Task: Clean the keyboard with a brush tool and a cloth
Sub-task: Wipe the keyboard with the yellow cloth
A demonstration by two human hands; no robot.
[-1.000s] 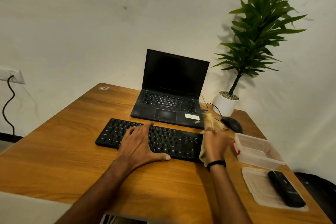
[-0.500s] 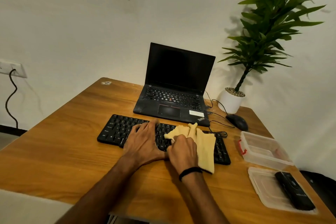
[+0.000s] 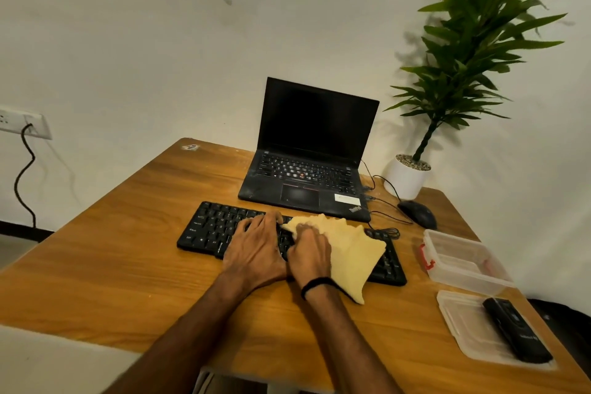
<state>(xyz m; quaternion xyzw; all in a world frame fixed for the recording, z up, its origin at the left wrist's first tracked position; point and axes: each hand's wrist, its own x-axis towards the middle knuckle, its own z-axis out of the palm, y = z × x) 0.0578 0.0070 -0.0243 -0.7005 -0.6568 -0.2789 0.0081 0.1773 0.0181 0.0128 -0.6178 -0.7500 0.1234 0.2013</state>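
A black keyboard (image 3: pixel 211 227) lies across the middle of the wooden table (image 3: pixel 112 265). My left hand (image 3: pixel 256 249) rests flat on its middle keys with the fingers spread. Right beside it my right hand (image 3: pixel 308 254) grips a yellow cloth (image 3: pixel 351 246) against the keys; the cloth spreads over the keyboard's right half and hangs past its front edge. A black oblong tool (image 3: pixel 515 329) lies on a clear lid at the right; whether it is the brush I cannot tell.
An open black laptop (image 3: pixel 316 153) stands behind the keyboard. A black mouse (image 3: pixel 419 213) with its cable and a white potted plant (image 3: pixel 407 176) sit at the back right. A clear plastic box (image 3: pixel 463 262) and its lid (image 3: pixel 460 323) lie right of the keyboard.
My right hand brought the cloth from the keyboard's right end leftward onto the keys, next to my left hand. The left hand stayed on the keyboard.
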